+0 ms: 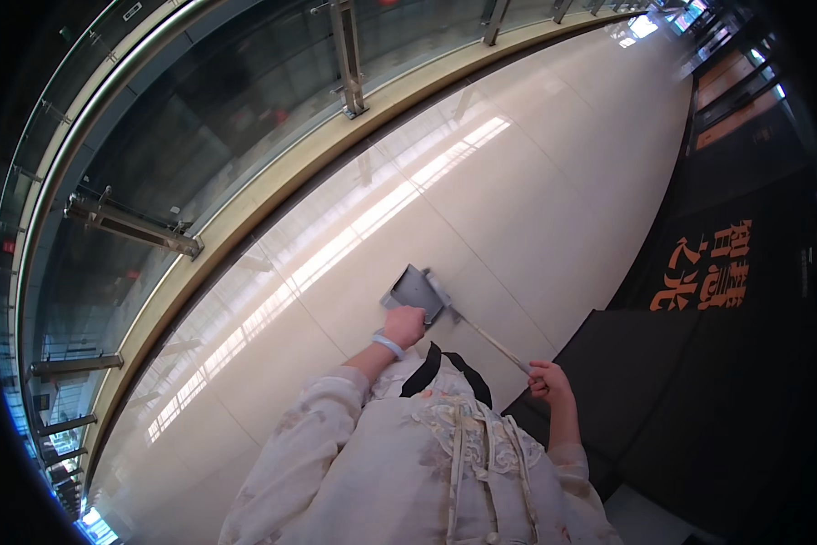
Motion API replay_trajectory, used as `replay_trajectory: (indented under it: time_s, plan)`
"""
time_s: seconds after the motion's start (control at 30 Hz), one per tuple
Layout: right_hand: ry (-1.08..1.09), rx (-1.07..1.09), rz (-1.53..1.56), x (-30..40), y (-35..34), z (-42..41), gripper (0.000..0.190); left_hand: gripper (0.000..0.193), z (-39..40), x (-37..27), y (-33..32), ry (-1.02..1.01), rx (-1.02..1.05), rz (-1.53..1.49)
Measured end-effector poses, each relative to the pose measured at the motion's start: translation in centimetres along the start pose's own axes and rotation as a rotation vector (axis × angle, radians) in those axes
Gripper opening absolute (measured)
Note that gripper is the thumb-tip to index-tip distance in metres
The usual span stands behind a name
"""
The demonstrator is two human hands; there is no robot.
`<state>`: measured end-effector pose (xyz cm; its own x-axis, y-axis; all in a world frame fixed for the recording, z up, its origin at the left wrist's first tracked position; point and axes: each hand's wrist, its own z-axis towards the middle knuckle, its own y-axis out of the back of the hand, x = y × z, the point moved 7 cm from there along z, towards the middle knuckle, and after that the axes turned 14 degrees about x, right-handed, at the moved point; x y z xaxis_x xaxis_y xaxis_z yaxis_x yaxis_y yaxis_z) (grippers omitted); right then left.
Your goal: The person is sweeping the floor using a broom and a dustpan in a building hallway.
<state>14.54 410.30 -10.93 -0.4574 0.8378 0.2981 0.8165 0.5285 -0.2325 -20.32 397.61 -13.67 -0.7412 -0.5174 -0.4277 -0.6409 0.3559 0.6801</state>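
A grey long-handled dustpan is held low in front of me, its pan over the pale tiled floor. My left hand is closed at the near side of the pan, around what seems to be its handle, which the hand mostly hides. On the right, my right hand grips the end of a thin pale broom handle. The broom's grey head lies along the right edge of the dustpan, slightly blurred, and I cannot tell whether the two touch.
Glossy floor tiles stretch ahead and to the left. A glass balustrade with steel posts stands on a beige kerb along the left. To the right is a black wall panel bearing orange characters.
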Motion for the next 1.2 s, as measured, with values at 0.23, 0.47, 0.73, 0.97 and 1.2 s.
replay_trajectory:
  time_s: [0.23,0.47,0.73,0.97,1.2]
  plan:
    - [0.188,-0.138,-0.191,2.6,-4.8,9.3,0.044,0.016,1.0,-0.3,-0.1,0.021,0.028,0.002]
    - [0.041,-0.181,-0.692,0.0,-10.3,10.8,0.046,0.015,0.5,-0.4,0.4,-0.049,0.013,-0.04]
    - [-0.059,0.079,-0.202,0.3,-5.5,2.8,0.045,0.012,0.5,-0.7,1.1,-0.029,0.018,-0.05]
    - [0.135,-0.095,-0.231,3.9,-5.3,4.6,0.048,0.012,-0.9,2.8,2.0,0.091,-0.079,-0.055]
    - [0.245,-0.039,-0.261,11.3,-6.2,10.6,0.048,0.013,0.3,5.0,3.1,0.189,-0.223,-0.182]
